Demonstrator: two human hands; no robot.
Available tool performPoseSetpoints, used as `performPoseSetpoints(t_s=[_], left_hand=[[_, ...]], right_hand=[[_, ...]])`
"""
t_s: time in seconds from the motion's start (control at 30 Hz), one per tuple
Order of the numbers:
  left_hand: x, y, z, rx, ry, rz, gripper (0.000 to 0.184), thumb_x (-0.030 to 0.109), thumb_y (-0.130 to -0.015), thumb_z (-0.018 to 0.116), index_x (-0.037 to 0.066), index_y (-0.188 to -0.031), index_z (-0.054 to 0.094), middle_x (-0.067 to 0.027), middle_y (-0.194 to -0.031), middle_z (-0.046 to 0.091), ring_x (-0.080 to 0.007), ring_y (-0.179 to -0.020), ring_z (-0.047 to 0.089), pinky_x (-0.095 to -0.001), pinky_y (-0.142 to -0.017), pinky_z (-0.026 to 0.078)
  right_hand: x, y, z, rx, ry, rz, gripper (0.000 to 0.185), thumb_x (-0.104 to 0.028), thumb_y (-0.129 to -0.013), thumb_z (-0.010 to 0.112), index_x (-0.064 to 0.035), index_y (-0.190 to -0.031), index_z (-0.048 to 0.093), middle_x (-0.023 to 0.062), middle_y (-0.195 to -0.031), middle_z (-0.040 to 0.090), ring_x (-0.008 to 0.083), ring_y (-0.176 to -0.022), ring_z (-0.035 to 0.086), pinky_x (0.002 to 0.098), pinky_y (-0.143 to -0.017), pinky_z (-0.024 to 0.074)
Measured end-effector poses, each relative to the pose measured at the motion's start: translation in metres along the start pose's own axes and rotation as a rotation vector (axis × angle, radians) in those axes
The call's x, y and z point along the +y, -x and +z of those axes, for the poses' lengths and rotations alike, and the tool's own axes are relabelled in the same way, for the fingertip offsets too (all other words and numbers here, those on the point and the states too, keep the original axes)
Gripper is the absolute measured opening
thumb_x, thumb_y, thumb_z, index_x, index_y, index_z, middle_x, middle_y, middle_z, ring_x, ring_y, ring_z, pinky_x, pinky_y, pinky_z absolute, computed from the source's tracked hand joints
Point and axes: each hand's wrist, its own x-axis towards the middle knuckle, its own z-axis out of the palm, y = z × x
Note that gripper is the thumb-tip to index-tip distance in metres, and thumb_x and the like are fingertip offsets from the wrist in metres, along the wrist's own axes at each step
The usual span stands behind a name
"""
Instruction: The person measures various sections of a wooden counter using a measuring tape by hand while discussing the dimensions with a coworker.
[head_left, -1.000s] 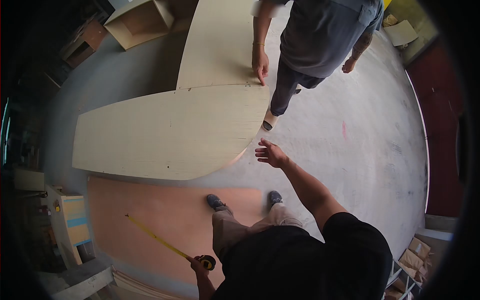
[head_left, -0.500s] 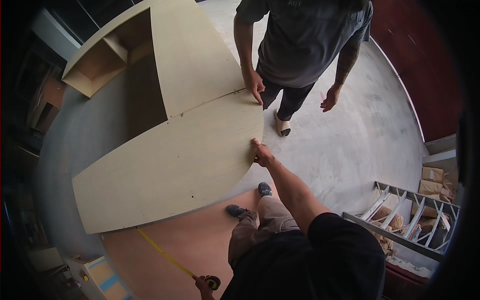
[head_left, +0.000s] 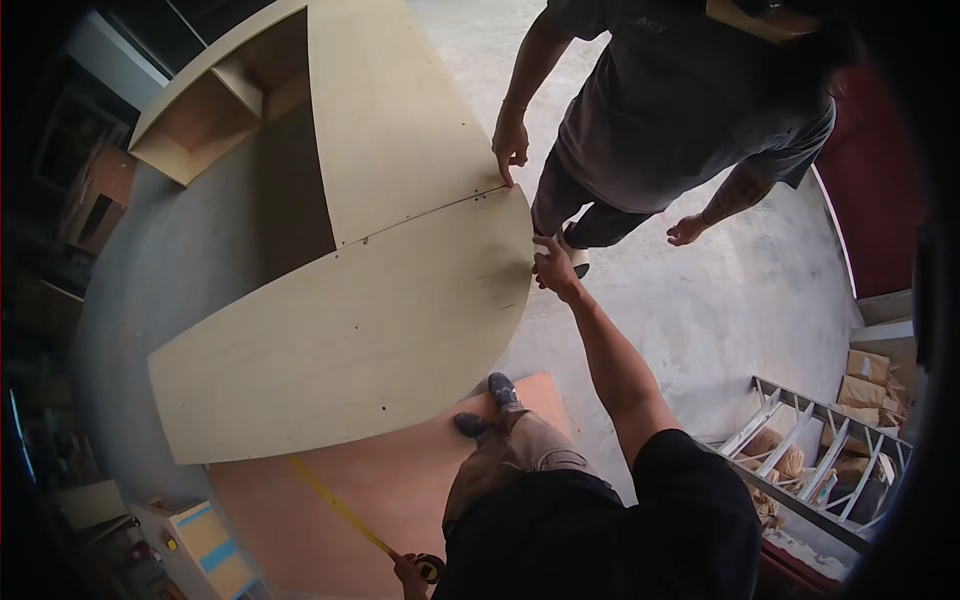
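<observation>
My left hand (head_left: 408, 572) is closed on a tape measure (head_left: 431, 568), low in the view. Its yellow blade (head_left: 340, 508) is drawn out toward the near edge of a pale plywood panel (head_left: 330, 340). That panel has a long curved outline and several small dark holes. At its rounded right end is my right hand (head_left: 554, 268), index finger stretched out by the rim and the thumb apart from it. A co-worker's hand (head_left: 510, 150) presses a fingertip where this panel meets a second pale panel (head_left: 390, 110).
A co-worker (head_left: 680, 120) stands beyond the rounded end. Open wooden compartments (head_left: 200, 120) are at the far left. A reddish-brown sheet (head_left: 300, 530) lies under the near side. To the right, a metal ladder (head_left: 800, 455) lies by brown-wrapped packages (head_left: 865, 390).
My right hand has moved up along the rounded rim toward the seam. The co-worker has shifted right and leans closer, the fingertip now at the seam's end. My left hand still holds the tape measure.
</observation>
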Motion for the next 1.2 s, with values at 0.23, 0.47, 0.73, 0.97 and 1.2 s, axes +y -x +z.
performPoseSetpoints(t_s=[0.23,0.47,0.73,0.97,1.2], left_hand=[[-0.089,-0.059,-0.021,-0.357,0.28,0.386,0.054,0.048,-0.103,0.036,-0.001,-0.091,0.056,-0.0143,-0.07,0.064,-0.0253,-0.055,0.06,-0.0333,-0.046,0.05],[-0.077,-0.003,-0.012,-0.043,0.017,-0.053,0.074,0.062,-0.1,0.021,-0.003,-0.1,0.056,-0.0163,-0.093,0.061,-0.0291,-0.084,0.066,-0.0387,-0.074,0.058],[-0.055,-0.008,-0.006,-0.122,-0.002,0.127,0.077,0.064,-0.099,0.024,-0.004,-0.094,0.058,-0.0147,-0.083,0.062,-0.0258,-0.073,0.065,-0.0339,-0.064,0.056],[-0.05,-0.058,-0.031,-0.156,0.038,0.194,0.071,0.063,-0.099,0.026,-0.002,-0.095,0.056,-0.0136,-0.083,0.06,-0.0249,-0.071,0.065,-0.0335,-0.063,0.057],[-0.068,-0.11,-0.059,-0.219,0.108,0.26,0.07,0.062,-0.099,0.026,-0.002,-0.095,0.055,-0.0124,-0.081,0.06,-0.024,-0.069,0.065,-0.0335,-0.063,0.057]], right_hand=[[-0.067,-0.129,-0.002,-0.262,-0.007,0.238,0.071,-0.003,-0.088,0.036,-0.0315,-0.152,0.029,0.0043,-0.074,0.054,0.0136,-0.058,0.053,0.0329,-0.055,0.0494],[-0.055,-0.11,-0.004,-0.334,0.045,0.248,0.077,-0.003,-0.086,0.037,-0.0348,-0.154,0.022,0.0028,-0.068,0.052,0.0117,-0.05,0.047,0.03,-0.047,0.0429],[-0.02,-0.003,0.006,-0.339,-0.032,0.23,0.081,-0.002,-0.084,0.039,-0.0322,-0.155,0.015,0.0079,-0.072,0.058,0.012,-0.046,0.047,0.0294,-0.042,0.0448],[0.016,0.098,0.034,-0.31,-0.106,0.269,0.084,-0.002,-0.082,0.039,-0.0292,-0.156,0.01,0.0118,-0.075,0.062,0.0139,-0.047,0.048,0.0306,-0.042,0.0467],[0.045,0.194,0.083,-0.329,-0.147,0.26,0.085,-0.003,-0.083,0.04,-0.0254,-0.156,0.002,0.015,-0.085,0.068,0.0174,-0.049,0.057,0.0342,-0.05,0.0569]])
